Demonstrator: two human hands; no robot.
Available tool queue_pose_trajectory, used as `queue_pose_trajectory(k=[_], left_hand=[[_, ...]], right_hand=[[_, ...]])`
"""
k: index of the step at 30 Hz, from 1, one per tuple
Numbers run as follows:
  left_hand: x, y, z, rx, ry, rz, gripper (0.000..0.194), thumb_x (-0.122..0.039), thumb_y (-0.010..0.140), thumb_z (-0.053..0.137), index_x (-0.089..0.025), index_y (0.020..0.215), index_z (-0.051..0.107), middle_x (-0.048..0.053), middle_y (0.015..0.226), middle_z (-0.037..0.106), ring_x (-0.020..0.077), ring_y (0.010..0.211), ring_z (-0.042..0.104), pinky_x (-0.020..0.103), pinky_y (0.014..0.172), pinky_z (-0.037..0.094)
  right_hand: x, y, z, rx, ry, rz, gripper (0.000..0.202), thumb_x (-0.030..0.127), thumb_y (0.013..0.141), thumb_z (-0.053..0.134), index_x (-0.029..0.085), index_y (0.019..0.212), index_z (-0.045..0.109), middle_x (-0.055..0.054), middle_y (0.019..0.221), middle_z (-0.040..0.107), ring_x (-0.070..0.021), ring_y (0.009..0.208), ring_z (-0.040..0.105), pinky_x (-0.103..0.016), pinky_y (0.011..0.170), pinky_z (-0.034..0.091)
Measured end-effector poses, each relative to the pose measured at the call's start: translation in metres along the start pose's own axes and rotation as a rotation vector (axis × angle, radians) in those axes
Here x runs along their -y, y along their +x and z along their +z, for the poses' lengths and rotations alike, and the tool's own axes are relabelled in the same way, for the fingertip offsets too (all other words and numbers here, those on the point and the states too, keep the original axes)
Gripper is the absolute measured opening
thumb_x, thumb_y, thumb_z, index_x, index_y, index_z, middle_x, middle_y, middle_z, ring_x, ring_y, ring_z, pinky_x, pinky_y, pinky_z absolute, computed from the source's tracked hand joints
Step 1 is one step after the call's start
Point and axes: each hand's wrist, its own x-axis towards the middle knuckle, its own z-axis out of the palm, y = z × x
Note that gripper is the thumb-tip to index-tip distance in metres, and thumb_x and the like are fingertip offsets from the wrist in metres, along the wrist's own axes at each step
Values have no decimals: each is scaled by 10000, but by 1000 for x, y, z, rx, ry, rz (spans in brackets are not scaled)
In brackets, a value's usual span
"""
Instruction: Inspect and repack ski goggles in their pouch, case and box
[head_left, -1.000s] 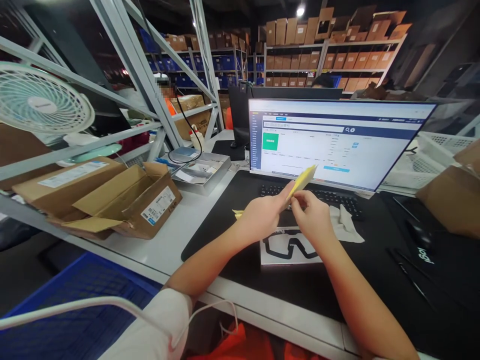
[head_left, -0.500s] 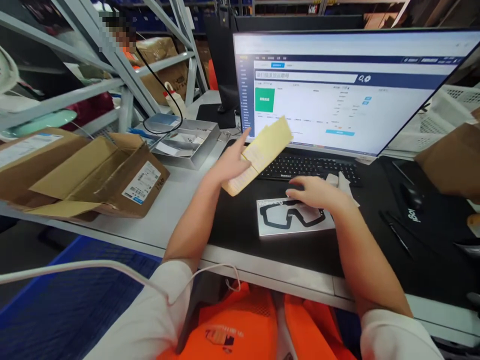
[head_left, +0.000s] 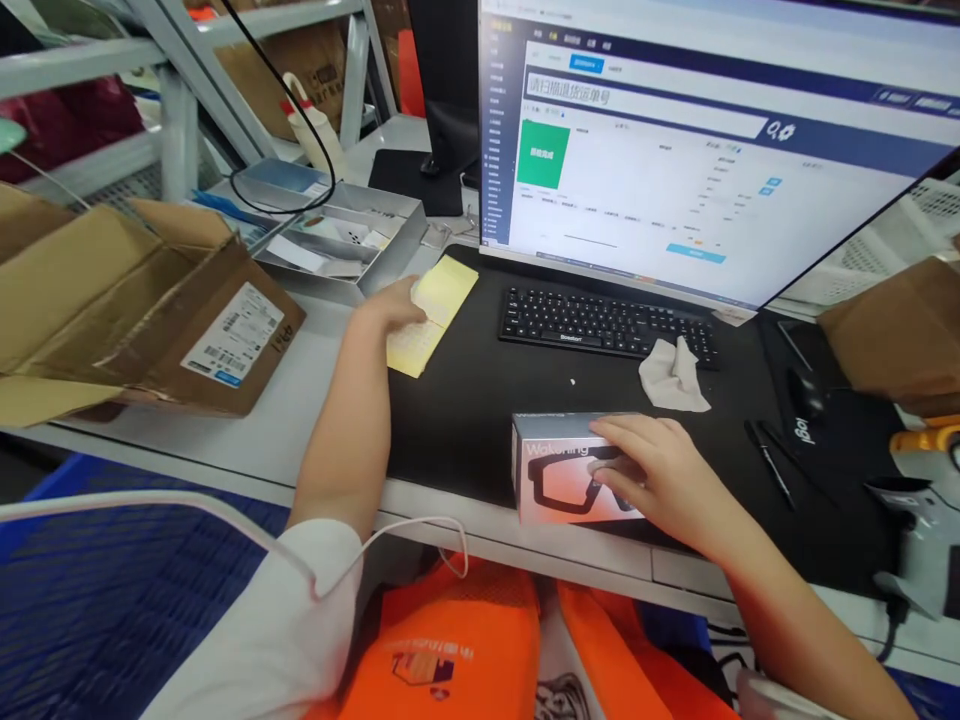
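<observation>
My left hand (head_left: 390, 298) rests on a yellow paper sheet (head_left: 433, 312) lying at the left edge of the black desk mat (head_left: 465, 420), pressing its near-left side down. My right hand (head_left: 654, 478) lies over a white box printed with a goggles outline (head_left: 559, 468), near the desk's front edge, fingers curled over its top and front. A black keyboard (head_left: 600, 322) sits behind both hands, under a large lit monitor (head_left: 697, 150).
An open cardboard box (head_left: 142, 300) lies at left, a metal tray (head_left: 341, 240) with papers behind the left hand. A crumpled white tissue (head_left: 673, 376), pens (head_left: 765, 462) and a mouse (head_left: 804, 395) lie right. A scanner (head_left: 926, 500) stands far right; a blue crate (head_left: 105, 600) sits below.
My left hand has carried the yellow sheet from mid-air down to the mat's left edge. My right hand left the sheet and settled on the goggles box. The view tilted down.
</observation>
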Motion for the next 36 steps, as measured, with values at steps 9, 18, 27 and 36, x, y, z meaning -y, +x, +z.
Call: queue_pose_trajectory(k=[9, 18, 27, 36], left_hand=[[-138, -65, 106, 166, -33, 1089, 287, -169, 1000, 695, -218, 1199, 895, 79, 1234, 849, 238, 1197, 785, 348, 1120, 582], [-156, -56, 151, 124, 150, 1171, 217, -170, 985, 734, -244, 1047, 928, 65, 1127, 877, 243, 1079, 806, 347, 943, 575], [-163, -61, 153, 163, 45, 1138, 214, -123, 975, 657, -195, 868, 829, 79, 1030, 816, 242, 1025, 766, 334, 915, 555], [-166, -77, 93, 200, -937, 881, 338, -517, 947, 818, -193, 880, 751, 29, 836, 737, 196, 818, 687, 374, 886, 589]], right_hand=[[3, 9, 11, -85, -18, 9, 416, 412, 1139, 613, 239, 1501, 721, -151, 1360, 821, -334, 1214, 756, -493, 986, 517], [-4, 19, 18, -66, -9, 19, 471, 405, 1113, 639, 215, 1539, 710, -152, 1364, 812, -352, 1222, 728, -516, 1012, 519], [-14, 43, 19, 62, 47, 104, 500, 425, 1106, 640, 222, 1554, 726, -158, 1381, 811, -373, 1258, 729, -575, 1098, 545], [-42, 73, 7, -242, 484, 248, 395, 394, 1034, 702, 251, 1392, 788, -128, 1318, 840, -314, 1198, 804, -530, 1081, 644]])
